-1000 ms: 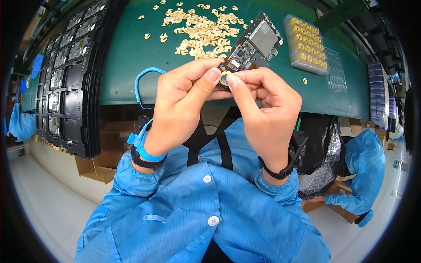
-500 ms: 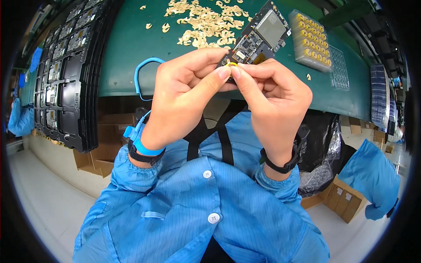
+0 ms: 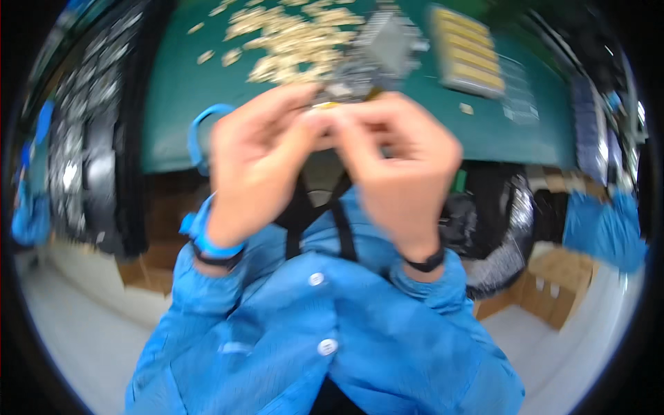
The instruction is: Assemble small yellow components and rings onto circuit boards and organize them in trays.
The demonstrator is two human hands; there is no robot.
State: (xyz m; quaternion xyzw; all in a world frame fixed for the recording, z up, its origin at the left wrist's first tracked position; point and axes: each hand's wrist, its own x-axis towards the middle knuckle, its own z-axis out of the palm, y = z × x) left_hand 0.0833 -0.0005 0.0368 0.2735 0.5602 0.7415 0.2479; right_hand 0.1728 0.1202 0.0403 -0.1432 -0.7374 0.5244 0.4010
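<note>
Left hand (image 3: pixel 263 149) and right hand (image 3: pixel 408 149), angled inward, fingers (image 3: pixel 280 100) curled, thumb tips (image 3: pixel 340 119) side by side, perhaps touching through this blur, both wrists (image 3: pixel 422 245) raised!

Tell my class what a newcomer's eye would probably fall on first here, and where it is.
Probably the left hand and right hand, close together in mid-picture at the near end of a circuit board. Beyond them, scattered pale pieces stand out on the green table. A tray of yellow pieces at upper right and stacked black trays at far left also catch the eye.
</note>
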